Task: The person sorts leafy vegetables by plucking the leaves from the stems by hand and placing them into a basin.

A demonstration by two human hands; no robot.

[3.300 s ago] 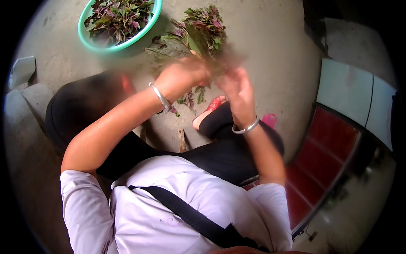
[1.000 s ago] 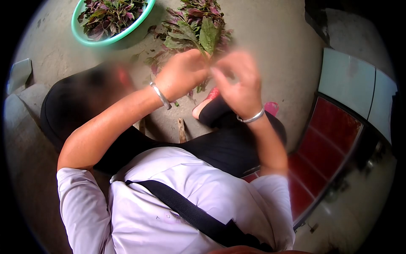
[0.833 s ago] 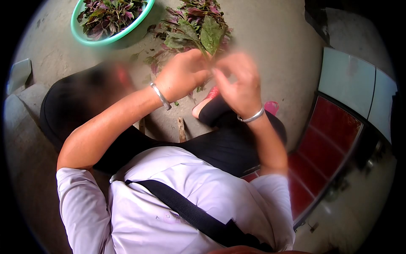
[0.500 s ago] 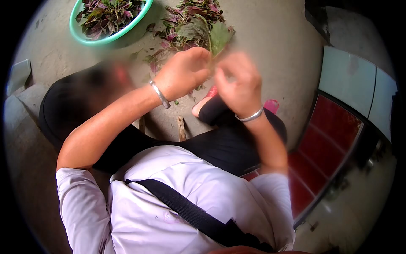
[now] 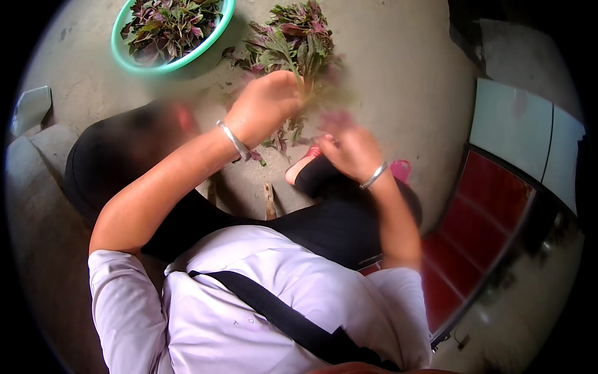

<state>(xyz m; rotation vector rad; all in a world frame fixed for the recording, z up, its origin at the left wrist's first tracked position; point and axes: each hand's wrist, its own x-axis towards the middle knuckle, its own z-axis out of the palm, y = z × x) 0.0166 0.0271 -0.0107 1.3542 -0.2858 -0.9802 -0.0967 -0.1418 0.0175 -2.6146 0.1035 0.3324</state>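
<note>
My left hand [image 5: 268, 103], with a silver bangle at the wrist, is closed around a leafy green stem [image 5: 295, 70] that rises past its fingertips. Blurred green leaves hang to the right of those fingers. Lower and to the right, my right hand [image 5: 355, 153], also with a bangle, has its fingers drawn together. A smeared purple-red leaf [image 5: 337, 119] shows just beyond its fingertips. Past both hands, a heap of purple and green leafy greens [image 5: 305, 37] lies on the concrete floor. Loose sprigs [image 5: 283, 137] lie under and between the hands.
A green-rimmed basin [image 5: 228, 28] full of picked leaves stands at the upper left. My black-trousered legs [image 5: 330, 218] are bent around the work spot. A red-tiled structure with pale panels [image 5: 511, 128] stands at the right. A pink object [image 5: 400, 168] is beside my knee.
My right hand has moved down and away from my left hand, with a purple-red smear now at its fingertips. My left hand stays near its place, still gripping the stem.
</note>
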